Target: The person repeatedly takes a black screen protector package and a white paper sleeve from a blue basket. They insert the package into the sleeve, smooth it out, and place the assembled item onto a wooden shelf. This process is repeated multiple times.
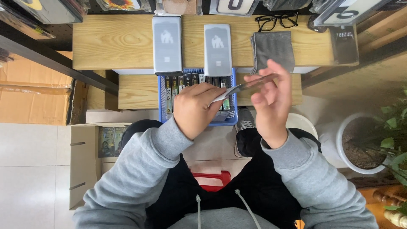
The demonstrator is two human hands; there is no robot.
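Between my two raised hands I see a thin, flat, clear sheet [250, 83], seen nearly edge-on and blurred. My left hand [195, 109] is curled, its fingers pinched on a pale strip [224, 94] at the sheet's near end. My right hand [271, 99] is clamped on the sheet's far part, thumb under and fingers spread above. The hands are close together but not touching.

Directly below the hands I note a blue plastic basket [162, 101] with upright rows of small dark packets [178, 85]. It sits on the lower wooden step [135, 91] of a two-level bench.

On the upper wooden shelf [110, 42] I record two grey flat boxes [167, 42] lying side by side, the near ends overhanging the basket. Just right of them lies a folded grey cloth [273, 53], and beyond it a pair of black-framed glasses [277, 20].

At left I see brown cardboard boxes [34, 89] on a pale tiled floor [29, 169]. At right stands a white pot [354, 144] holding soil and a green plant [396, 140]. Grey sleeves [140, 169] cover both my arms.
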